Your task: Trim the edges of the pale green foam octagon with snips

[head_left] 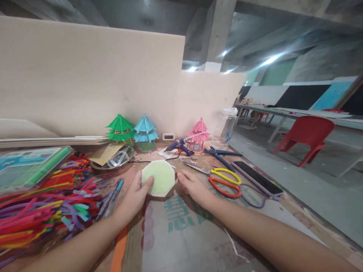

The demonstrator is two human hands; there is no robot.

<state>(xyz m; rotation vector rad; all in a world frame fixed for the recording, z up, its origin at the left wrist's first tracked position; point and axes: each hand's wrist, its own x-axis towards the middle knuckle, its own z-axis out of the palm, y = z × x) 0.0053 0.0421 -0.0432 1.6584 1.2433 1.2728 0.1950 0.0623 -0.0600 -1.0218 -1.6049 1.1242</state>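
Note:
A pale green octagonal board [161,176] with a white rim lies on the cardboard-covered table [187,226]. My left hand [136,194] grips its left edge, thumb on top of the green face. My right hand [190,184] rests at its right edge, fingers curled against the rim. Scissors with yellow and orange handles [218,177] lie just right of my right hand.
Three small paper pagodas, green [120,130], blue [145,130] and pink [199,133], stand at the back. A blue glue gun [179,146], pliers [221,155], a phone [256,177], a bottle [228,126], a metal dish [117,158] and a pipe-cleaner heap [48,204] surround the board. A red chair [307,138] stands off to the right.

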